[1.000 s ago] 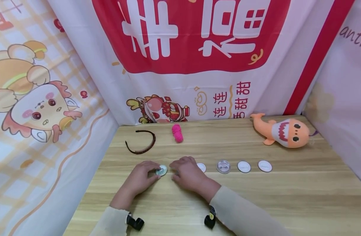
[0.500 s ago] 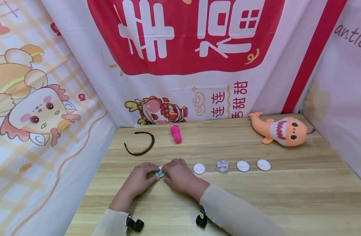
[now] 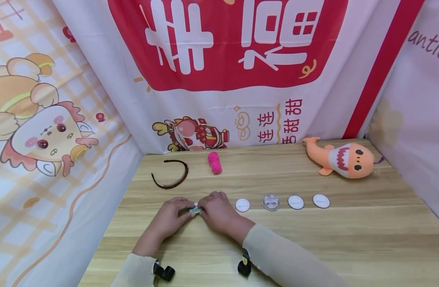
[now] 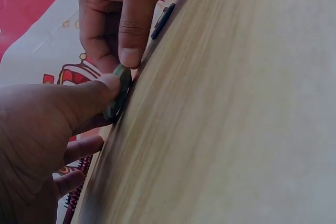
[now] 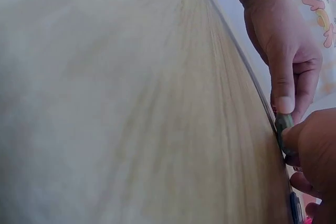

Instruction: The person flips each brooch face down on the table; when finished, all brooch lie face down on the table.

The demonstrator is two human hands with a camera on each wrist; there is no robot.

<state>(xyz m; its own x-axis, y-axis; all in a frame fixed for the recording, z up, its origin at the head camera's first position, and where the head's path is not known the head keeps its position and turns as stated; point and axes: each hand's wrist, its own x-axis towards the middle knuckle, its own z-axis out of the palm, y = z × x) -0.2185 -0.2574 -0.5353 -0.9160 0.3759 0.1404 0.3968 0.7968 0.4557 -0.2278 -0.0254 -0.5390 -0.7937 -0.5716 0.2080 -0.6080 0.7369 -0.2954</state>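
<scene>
A small round badge with a greenish face (image 3: 195, 210) lies between the two hands, low over the wooden table. My left hand (image 3: 170, 217) pinches its left edge with thumb and fingers. From the other side, my right hand (image 3: 220, 213) pinches the right edge. In the left wrist view the badge (image 4: 124, 81) appears nearly edge-on, close to the tabletop, with both thumbs on its near side. The right wrist view shows the badge (image 5: 283, 123) partly hidden behind the right thumb.
Right of the hands, in a row, lie a white round badge (image 3: 242, 205), a clear round one (image 3: 271, 202) and two more white badges (image 3: 296, 202). Behind are a toothed headband (image 3: 174, 185), pink yarn (image 3: 215, 162) and an orange plush shark (image 3: 359, 161). Printed cloth (image 3: 201, 99) hangs at the back.
My right hand has moved left onto the badge and taken its right edge, uncovering the nearest white badge. My left hand has kept its pinch and place.
</scene>
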